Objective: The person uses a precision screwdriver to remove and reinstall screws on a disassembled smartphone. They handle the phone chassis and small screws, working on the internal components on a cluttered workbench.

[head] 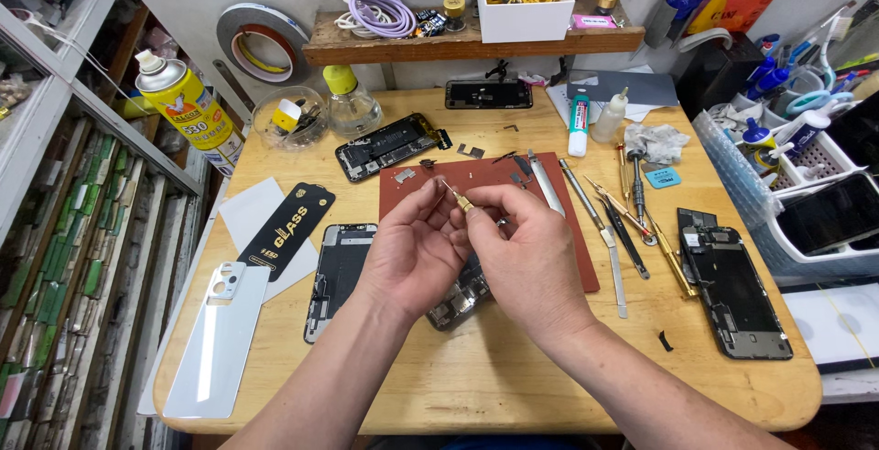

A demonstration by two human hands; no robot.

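My left hand (410, 244) and my right hand (529, 253) meet above a brick-red work mat (494, 180). Both pinch a small gold-tipped screwdriver (457, 196) at its ends, held a little above the mat. Under my hands lies an opened phone part with circuit boards (455, 303), mostly hidden by my palms. An empty phone frame (337, 276) lies just left of my left wrist. Another opened phone (386, 146) rests beyond the mat, at its far left corner.
Several screwdrivers and tweezers (623, 221) lie right of the mat, then a gutted phone frame (735, 290). A white back glass (218, 340) and a black packet (287, 228) lie left. A spray can (188, 107), glass bowl (290, 118), glue bottles (579, 125) and a tool basket (806, 184) ring the table.
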